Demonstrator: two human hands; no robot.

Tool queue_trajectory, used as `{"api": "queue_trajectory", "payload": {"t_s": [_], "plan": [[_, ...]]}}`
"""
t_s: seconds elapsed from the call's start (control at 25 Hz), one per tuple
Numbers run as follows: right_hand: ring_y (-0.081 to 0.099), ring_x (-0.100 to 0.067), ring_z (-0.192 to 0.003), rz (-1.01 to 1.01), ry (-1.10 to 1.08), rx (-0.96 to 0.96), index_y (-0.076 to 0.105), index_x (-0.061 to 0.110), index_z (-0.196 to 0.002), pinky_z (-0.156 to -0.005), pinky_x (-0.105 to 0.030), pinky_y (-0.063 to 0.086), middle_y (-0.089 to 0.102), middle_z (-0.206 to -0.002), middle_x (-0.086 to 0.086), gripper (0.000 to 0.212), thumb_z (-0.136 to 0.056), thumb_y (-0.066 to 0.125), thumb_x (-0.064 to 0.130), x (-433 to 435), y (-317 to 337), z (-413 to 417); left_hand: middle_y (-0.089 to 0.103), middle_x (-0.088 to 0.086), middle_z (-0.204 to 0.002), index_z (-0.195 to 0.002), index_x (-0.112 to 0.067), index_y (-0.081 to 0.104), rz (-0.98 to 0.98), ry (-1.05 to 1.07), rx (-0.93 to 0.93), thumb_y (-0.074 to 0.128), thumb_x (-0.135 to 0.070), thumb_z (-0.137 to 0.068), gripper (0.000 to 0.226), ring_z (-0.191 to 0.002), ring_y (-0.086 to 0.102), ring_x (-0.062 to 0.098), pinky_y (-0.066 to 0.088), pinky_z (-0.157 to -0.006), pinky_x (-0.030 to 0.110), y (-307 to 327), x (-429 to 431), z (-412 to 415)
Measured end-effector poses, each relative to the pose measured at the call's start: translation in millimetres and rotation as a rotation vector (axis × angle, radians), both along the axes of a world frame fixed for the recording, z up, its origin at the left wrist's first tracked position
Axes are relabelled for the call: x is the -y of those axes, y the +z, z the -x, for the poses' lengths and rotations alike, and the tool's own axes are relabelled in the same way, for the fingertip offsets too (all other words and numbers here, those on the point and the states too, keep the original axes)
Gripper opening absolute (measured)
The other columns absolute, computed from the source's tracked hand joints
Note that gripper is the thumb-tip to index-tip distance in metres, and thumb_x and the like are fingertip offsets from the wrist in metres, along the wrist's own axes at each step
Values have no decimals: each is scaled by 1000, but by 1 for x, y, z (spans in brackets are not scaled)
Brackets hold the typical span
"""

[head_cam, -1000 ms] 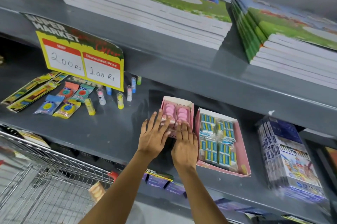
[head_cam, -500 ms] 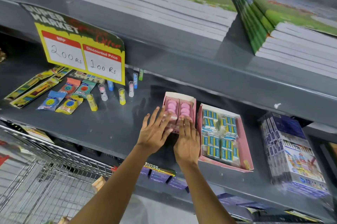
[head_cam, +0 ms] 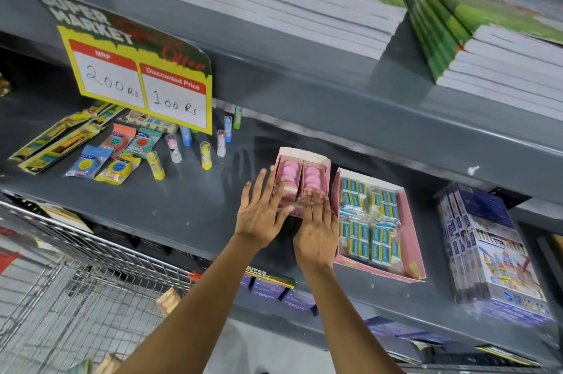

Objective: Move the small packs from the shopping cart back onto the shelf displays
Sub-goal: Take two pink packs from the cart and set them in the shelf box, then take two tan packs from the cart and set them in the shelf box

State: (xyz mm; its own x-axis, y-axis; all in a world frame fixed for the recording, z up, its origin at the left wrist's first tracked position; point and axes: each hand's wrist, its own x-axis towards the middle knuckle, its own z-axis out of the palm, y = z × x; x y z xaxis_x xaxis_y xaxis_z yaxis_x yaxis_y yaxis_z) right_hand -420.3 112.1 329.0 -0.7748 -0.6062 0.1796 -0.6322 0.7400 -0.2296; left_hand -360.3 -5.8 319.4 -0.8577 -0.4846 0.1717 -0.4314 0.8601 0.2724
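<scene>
From the head view, both hands of the person reach to the grey metal shelf point(head_cam: 122, 206). The left hand point(head_cam: 261, 215) lies flat with the fingers spread wide, holding nothing; its fingers touch the left side of the small pink cardboard display box point(head_cam: 301, 178). The right hand point(head_cam: 316, 230) is also open and flat, its fingertips point(head_cam: 313, 195) resting on the front edge of the same box. Inside this box stand two pink packs with round pieces point(head_cam: 313, 177), side by side. Just to the right lies a larger pink tray of blue and yellow packs point(head_cam: 370, 218), touching the small box. At the bottom left the silver wire shopping cart point(head_cam: 76, 297) is seen. Above the shelf hangs a yellow price sign point(head_cam: 140, 84).
</scene>
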Motion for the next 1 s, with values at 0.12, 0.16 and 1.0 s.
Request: {"api": "queue_trajectory", "payload": {"t_s": [0.12,0.16,1.0], "plan": [[29,-35,-137,60,-4,-7,20,9,-143,-111,-50,25,32,-149,-18,66,-85,52,5,1,2,-4,-1,6,-159,-144,-27,-8,-4,19,2,22,-49,-95,61,-145,-7,23,6,-117,47,3,-1,-5],[31,-35,-136,101,-14,-6,23,8,-142,-110,-51,26,34,-148,-18,65,-84,53,4,3,4,-6,2,7,-159,-146,-26,-2,8,30,-14,19,-49,-95,60,-145,-1,25,11,-116,48,8,1,-8],[28,-23,-138,-30,735,490,32,18,-140,-112,-40,20,34,-149,-8,58,-91,53,40,135,-199,-280,3,5,-159,-147,-26,6,-611,1220,234,12,-49,-94,57,-146,2,21,10,-116,46,-218,17,-336]]}}
